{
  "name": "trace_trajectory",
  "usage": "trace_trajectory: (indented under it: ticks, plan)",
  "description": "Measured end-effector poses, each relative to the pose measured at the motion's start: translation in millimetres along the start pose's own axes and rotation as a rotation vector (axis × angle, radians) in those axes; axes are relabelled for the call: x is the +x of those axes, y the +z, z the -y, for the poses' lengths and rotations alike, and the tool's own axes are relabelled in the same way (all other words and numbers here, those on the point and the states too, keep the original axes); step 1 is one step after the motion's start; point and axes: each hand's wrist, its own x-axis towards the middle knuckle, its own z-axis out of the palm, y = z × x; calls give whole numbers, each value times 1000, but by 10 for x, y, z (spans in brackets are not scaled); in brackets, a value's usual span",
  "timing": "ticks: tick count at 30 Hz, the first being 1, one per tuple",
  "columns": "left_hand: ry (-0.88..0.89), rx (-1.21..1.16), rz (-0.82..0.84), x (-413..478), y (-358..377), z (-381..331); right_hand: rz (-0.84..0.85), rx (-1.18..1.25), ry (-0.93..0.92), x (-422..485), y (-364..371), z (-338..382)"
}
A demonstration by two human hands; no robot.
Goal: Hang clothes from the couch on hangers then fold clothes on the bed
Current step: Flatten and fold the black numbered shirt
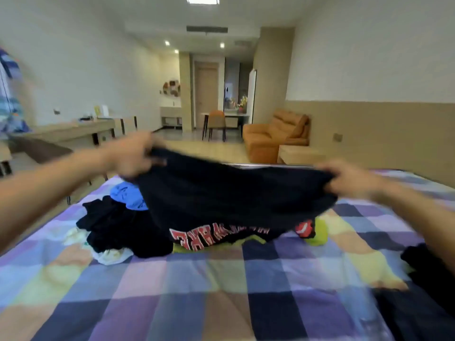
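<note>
A black T-shirt (229, 193) with red lettering hangs stretched between my two hands above the bed (221, 291). My left hand (134, 156) grips its upper left edge, my right hand (344, 178) grips its upper right edge. The shirt's lower part with the print drapes onto a pile of clothes: a black garment (118, 225), a blue one (128, 195), a white one (110, 255) and a lime green one (320, 232). The frame is blurred by motion.
The bed has a checked cover in purple, blue and yellow. More dark clothing (423, 291) lies at the bed's right edge. An orange couch (275, 134) stands beyond the bed, a low desk (73, 131) along the left wall, hung clothes (9, 94) at far left.
</note>
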Motion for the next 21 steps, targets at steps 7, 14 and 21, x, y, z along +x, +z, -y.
trace_trajectory:
  ticks: [7, 14, 21]
  plan:
    - [-58, -466, 437, -1076, 2055, -100, 139, 319, 252, -864, 2148, -869]
    - [-298, -870, 193, -1055, 2476, -771, -260, 654, 608, -558, 2462, -799]
    - [-661, -1423, 316, -645, 2541, -1332, 81, 697, 159, -632, 2731, 310]
